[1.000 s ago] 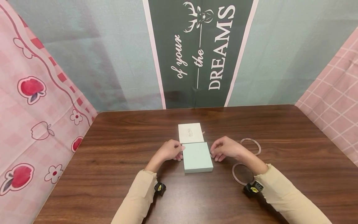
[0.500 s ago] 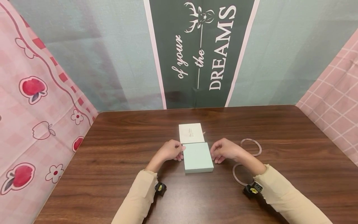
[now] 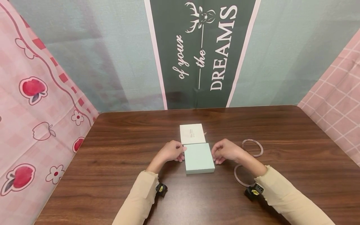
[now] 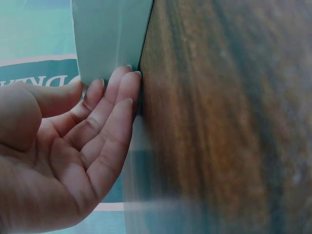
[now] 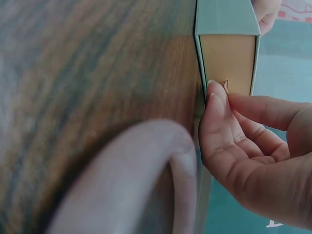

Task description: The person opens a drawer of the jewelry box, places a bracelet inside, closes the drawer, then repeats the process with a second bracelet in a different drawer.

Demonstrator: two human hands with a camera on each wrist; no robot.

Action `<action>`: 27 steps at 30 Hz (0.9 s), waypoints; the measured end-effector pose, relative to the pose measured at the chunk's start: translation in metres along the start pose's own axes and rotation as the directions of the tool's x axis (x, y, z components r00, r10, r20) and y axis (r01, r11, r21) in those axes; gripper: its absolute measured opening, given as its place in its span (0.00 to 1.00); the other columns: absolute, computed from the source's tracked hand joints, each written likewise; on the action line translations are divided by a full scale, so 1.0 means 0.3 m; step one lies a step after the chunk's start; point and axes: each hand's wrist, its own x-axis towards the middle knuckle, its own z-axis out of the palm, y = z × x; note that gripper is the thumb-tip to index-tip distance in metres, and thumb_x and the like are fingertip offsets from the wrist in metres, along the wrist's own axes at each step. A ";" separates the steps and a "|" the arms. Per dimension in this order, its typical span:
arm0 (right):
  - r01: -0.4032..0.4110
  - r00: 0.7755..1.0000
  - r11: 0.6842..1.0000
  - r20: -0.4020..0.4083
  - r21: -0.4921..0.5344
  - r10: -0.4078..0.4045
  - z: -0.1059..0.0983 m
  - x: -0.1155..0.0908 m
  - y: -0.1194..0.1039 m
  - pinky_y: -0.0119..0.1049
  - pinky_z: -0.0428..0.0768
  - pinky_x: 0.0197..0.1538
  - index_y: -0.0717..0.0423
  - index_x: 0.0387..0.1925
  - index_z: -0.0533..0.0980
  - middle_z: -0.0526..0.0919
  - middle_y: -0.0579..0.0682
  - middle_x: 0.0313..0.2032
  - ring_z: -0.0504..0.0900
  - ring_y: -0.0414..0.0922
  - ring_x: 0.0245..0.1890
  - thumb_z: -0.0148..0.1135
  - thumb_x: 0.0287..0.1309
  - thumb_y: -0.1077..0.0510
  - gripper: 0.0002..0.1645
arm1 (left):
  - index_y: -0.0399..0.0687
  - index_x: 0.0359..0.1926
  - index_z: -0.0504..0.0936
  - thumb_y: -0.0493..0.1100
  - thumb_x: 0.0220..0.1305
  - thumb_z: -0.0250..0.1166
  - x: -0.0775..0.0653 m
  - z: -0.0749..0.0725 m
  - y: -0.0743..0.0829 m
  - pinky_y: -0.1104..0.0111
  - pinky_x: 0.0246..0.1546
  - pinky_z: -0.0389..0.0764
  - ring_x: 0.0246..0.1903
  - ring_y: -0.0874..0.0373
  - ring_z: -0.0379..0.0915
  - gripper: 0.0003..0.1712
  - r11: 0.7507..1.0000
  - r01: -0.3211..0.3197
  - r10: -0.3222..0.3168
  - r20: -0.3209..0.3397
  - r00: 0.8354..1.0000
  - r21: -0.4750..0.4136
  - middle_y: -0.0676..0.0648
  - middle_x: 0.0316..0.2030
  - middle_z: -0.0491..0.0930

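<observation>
A mint green box (image 3: 199,158) lies flat on the table, its closed spine facing my left hand and a tan inner side (image 5: 227,58) facing my right. My left hand (image 3: 170,151) holds the box's left side, thumb on the top edge and fingertips against the side wall (image 4: 109,41). On the opposite side my right hand (image 3: 227,150) pinches a small brown ribbon tab (image 5: 225,86) that sticks out of the tan side. Thumb and fingertips partly cover the tab.
Right behind the green box lies a white box (image 3: 192,133) with printed lettering and a small tab. Two pale pink bangles (image 3: 261,150) lie to the right, the nearer bangle (image 3: 237,178) partly under my right forearm. Fabric curtains (image 3: 123,62) enclose the wooden table (image 3: 126,134).
Between one second and half a second ago, my right hand shifted very slightly down. Both hands stay at the green box, and the boxes and bangles keep their places.
</observation>
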 end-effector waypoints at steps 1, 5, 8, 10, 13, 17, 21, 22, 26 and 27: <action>0.000 1.000 1.000 -0.003 0.001 0.000 0.000 0.000 0.000 0.39 0.80 0.27 0.73 0.28 0.74 0.77 0.56 0.20 0.78 0.46 0.20 0.51 0.50 0.75 0.05 | 0.35 0.25 0.75 0.43 0.67 0.54 0.000 0.000 0.000 0.69 0.23 0.77 0.19 0.57 0.76 0.17 1.000 0.000 0.000 0.000 1.000 0.002 0.45 0.19 0.79; -0.001 1.000 1.000 -0.011 0.009 0.001 0.000 0.000 0.001 0.39 0.80 0.27 0.73 0.28 0.74 0.77 0.56 0.20 0.78 0.46 0.20 0.51 0.50 0.75 0.05 | 0.35 0.25 0.75 0.43 0.67 0.53 0.001 0.001 0.001 0.69 0.23 0.77 0.19 0.57 0.76 0.17 1.000 0.001 -0.001 -0.002 1.000 0.003 0.45 0.19 0.79; 0.000 1.000 1.000 -0.016 0.012 0.000 -0.001 -0.001 0.002 0.39 0.80 0.27 0.74 0.28 0.74 0.77 0.56 0.20 0.78 0.46 0.20 0.52 0.50 0.75 0.05 | 0.34 0.25 0.75 0.42 0.67 0.53 -0.001 0.002 0.004 0.69 0.23 0.77 0.19 0.57 0.76 0.17 1.000 0.004 -0.004 -0.001 1.000 -0.001 0.45 0.19 0.79; 0.000 1.000 1.000 -0.019 0.015 0.000 -0.003 -0.001 0.003 0.39 0.80 0.27 0.74 0.29 0.74 0.78 0.57 0.21 0.78 0.46 0.20 0.52 0.50 0.74 0.04 | 0.34 0.25 0.74 0.42 0.67 0.53 -0.003 0.002 0.006 0.68 0.23 0.78 0.19 0.57 0.76 0.17 1.000 0.005 -0.005 0.000 1.000 -0.006 0.45 0.19 0.79; -0.004 1.000 1.000 -0.024 0.020 0.004 -0.005 -0.002 0.005 0.39 0.80 0.26 0.74 0.29 0.74 0.78 0.57 0.21 0.78 0.45 0.19 0.53 0.50 0.74 0.04 | 0.33 0.24 0.74 0.41 0.67 0.53 -0.007 0.001 0.011 0.68 0.23 0.78 0.19 0.57 0.76 0.17 1.000 0.005 -0.005 0.003 1.000 -0.014 0.44 0.19 0.78; -0.010 0.999 1.000 -0.032 0.012 0.010 -0.011 -0.002 0.010 0.39 0.80 0.26 0.74 0.28 0.75 0.79 0.58 0.21 0.79 0.46 0.19 0.53 0.49 0.75 0.05 | 0.34 0.24 0.74 0.41 0.67 0.53 -0.009 0.000 0.013 0.68 0.23 0.78 0.19 0.57 0.76 0.17 1.000 0.004 -0.004 0.005 1.000 -0.019 0.44 0.19 0.78; -0.012 0.999 1.000 -0.033 0.004 0.013 -0.019 -0.002 0.013 0.40 0.80 0.27 0.73 0.28 0.75 0.78 0.58 0.21 0.79 0.46 0.19 0.51 0.49 0.75 0.05 | 0.34 0.24 0.74 0.41 0.67 0.53 -0.008 -0.001 0.010 0.68 0.23 0.78 0.19 0.57 0.76 0.17 1.000 0.005 -0.005 0.008 1.000 -0.022 0.44 0.19 0.78; -0.012 0.999 1.000 -0.033 0.004 0.012 -0.020 -0.002 0.013 0.40 0.80 0.27 0.73 0.28 0.75 0.78 0.58 0.21 0.79 0.46 0.19 0.51 0.48 0.75 0.06 | 0.34 0.24 0.74 0.41 0.67 0.53 -0.008 -0.001 0.009 0.68 0.23 0.78 0.19 0.57 0.76 0.17 1.000 0.005 -0.005 0.009 1.000 -0.024 0.44 0.19 0.78; -0.015 0.999 1.000 -0.034 0.008 0.016 -0.025 -0.004 0.017 0.39 0.80 0.26 0.74 0.28 0.74 0.78 0.57 0.21 0.79 0.46 0.19 0.51 0.48 0.75 0.06 | 0.33 0.24 0.74 0.41 0.67 0.53 -0.007 -0.003 0.010 0.68 0.23 0.78 0.20 0.56 0.76 0.17 0.999 0.011 -0.010 0.012 1.000 -0.031 0.44 0.19 0.78; -0.018 0.999 1.000 -0.035 0.009 0.018 -0.027 -0.005 0.018 0.39 0.80 0.26 0.74 0.28 0.74 0.78 0.57 0.21 0.79 0.46 0.19 0.51 0.48 0.75 0.06 | 0.33 0.25 0.74 0.41 0.67 0.53 -0.007 -0.003 0.010 0.68 0.23 0.78 0.20 0.56 0.76 0.17 0.999 0.010 -0.010 0.013 1.000 -0.032 0.44 0.19 0.78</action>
